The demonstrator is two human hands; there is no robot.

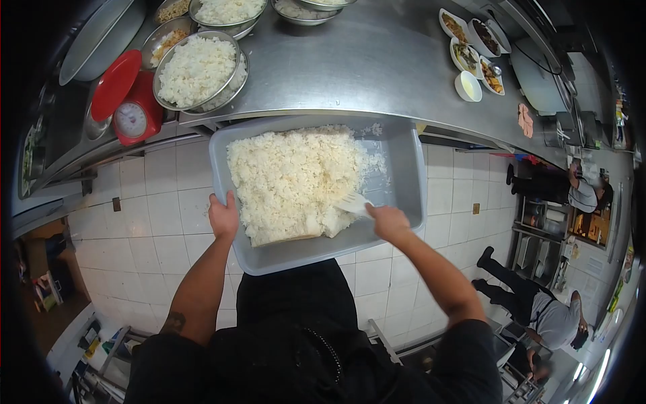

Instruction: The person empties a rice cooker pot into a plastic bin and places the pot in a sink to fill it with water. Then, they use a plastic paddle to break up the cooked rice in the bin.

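Observation:
A grey plastic tub is tilted between my body and the steel counter, its far rim at the counter's edge. Inside it sits a large block of cooked white rice, with loose grains on the bare right part. My left hand grips the tub's left rim, thumb over the edge. My right hand is closed around the handle of a white slotted spatula. The spatula's blade touches the lower right side of the rice, where the block is broken.
On the counter, metal bowls of rice stand at left beside a red kitchen scale. White dishes of food and a small white bowl sit at right. Other people are at the far right over the tiled floor.

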